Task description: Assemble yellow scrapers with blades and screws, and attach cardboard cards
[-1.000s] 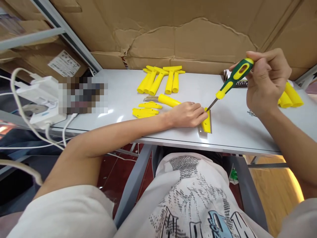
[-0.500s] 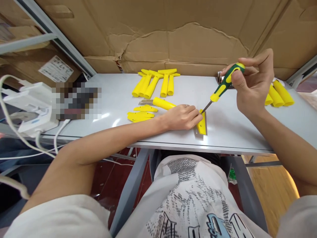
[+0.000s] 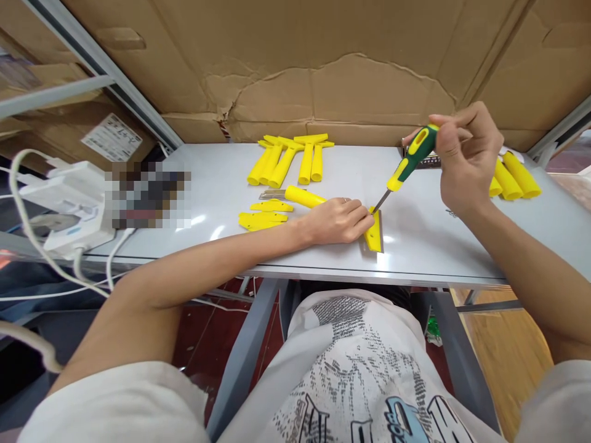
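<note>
One screwdriver [image 3: 412, 158], one scraper [image 3: 375, 235], five T-shaped handles [image 3: 283, 166] and, partly hidden, perhaps three yellow plates [image 3: 263, 217] and three tubes [image 3: 521, 175].

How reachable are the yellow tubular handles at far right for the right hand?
Probably yes: the yellow tubular handles lie near the right hand, nothing visible blocks them, though it holds a screwdriver.

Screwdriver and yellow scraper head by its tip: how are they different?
The screwdriver has green and yellow; the scraper head shows no green. The screwdriver slants up into the right hand; the scraper head lies on the table. The screwdriver looks longer than the scraper head. Both have yellow parts.
</note>
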`<state>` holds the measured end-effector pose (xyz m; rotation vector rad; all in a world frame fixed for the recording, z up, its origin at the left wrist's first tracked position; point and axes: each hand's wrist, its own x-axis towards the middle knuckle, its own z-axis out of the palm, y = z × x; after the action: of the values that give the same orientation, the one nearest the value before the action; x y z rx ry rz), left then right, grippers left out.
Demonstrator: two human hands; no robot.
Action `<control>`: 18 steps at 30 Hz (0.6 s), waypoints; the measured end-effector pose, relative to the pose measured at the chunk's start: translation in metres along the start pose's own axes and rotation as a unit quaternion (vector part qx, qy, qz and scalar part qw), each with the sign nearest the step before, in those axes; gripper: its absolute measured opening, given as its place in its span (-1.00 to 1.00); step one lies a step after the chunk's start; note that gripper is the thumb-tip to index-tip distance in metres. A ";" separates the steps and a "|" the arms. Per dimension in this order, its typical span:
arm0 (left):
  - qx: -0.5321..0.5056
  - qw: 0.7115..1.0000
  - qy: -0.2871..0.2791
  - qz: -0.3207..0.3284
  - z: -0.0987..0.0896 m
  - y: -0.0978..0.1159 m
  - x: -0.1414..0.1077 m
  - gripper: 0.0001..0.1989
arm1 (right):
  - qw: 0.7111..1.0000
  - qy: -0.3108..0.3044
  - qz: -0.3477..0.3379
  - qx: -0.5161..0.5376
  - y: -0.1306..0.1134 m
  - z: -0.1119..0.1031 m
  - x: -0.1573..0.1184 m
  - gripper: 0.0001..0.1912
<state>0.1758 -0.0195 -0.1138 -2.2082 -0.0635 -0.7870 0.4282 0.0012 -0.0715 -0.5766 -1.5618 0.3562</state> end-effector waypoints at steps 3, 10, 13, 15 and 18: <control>0.005 1.000 -0.007 0.005 -0.001 0.000 0.000 -0.76 | 0.999 0.001 -0.005 -0.033 0.003 -0.002 0.002 -0.67; 0.018 1.000 -0.008 0.001 0.000 0.000 -0.002 -0.74 | 0.997 -0.009 -0.083 0.002 -0.007 0.005 0.004 -0.65; 0.016 1.000 -0.014 0.003 -0.001 0.000 -0.002 -0.76 | 0.994 -0.005 -0.103 0.022 -0.011 0.008 0.004 -0.71; 0.017 1.000 -0.020 0.007 -0.001 0.000 -0.002 -0.76 | 0.996 -0.026 -0.071 0.054 -0.013 0.009 0.005 -0.74; 0.016 1.000 -0.018 0.002 0.000 0.001 -0.002 -0.75 | 0.995 -0.043 -0.060 0.073 -0.009 0.007 0.006 -0.78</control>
<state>0.1744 -0.0195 -0.1154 -2.1922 -0.0881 -0.7381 0.4196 -0.0022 -0.0620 -0.3564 -1.6305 0.4044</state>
